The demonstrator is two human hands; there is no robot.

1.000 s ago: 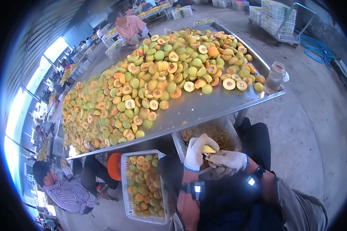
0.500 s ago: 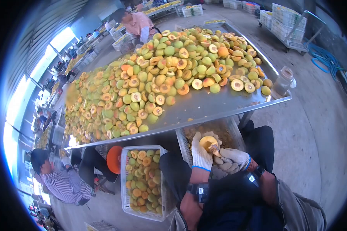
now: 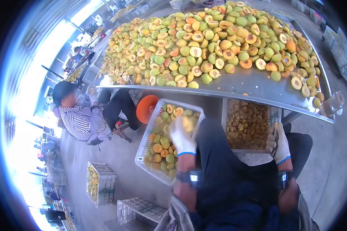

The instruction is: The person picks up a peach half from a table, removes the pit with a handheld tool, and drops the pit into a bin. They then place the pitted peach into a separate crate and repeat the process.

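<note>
Right hand (image 3: 281, 145): gloved, fingers curled at the scrap crate's right edge; whether clamped on anything, can't tell.
Left hand (image 3: 182, 139): gloved, blurred, over the fruit crate; yellow fruit piece (image 3: 187, 124) at the fingertips, gripped or loose can't tell.
Fruit crate (image 3: 154, 173): white, beside the left of the wearer's legs (image 3: 216, 146), filled with cut fruit; probably put there for a short left-hand reach.
Scrap crate (image 3: 224, 120): between the legs, brown pieces inside, partly under the table edge; likely there to sit below the hands.
Table (image 3: 243, 82): metal, raised rim presumably keeps fruit from rolling off.
Fruit pile (image 3: 189, 50): halves heaped on table, bare strip nearest wearer.
Jar (image 3: 332, 104): table's right corner, away from pile.
Orange bucket (image 3: 146, 109): between fruit crate and co-worker (image 3: 81, 121), who sits at left in stripes.
</note>
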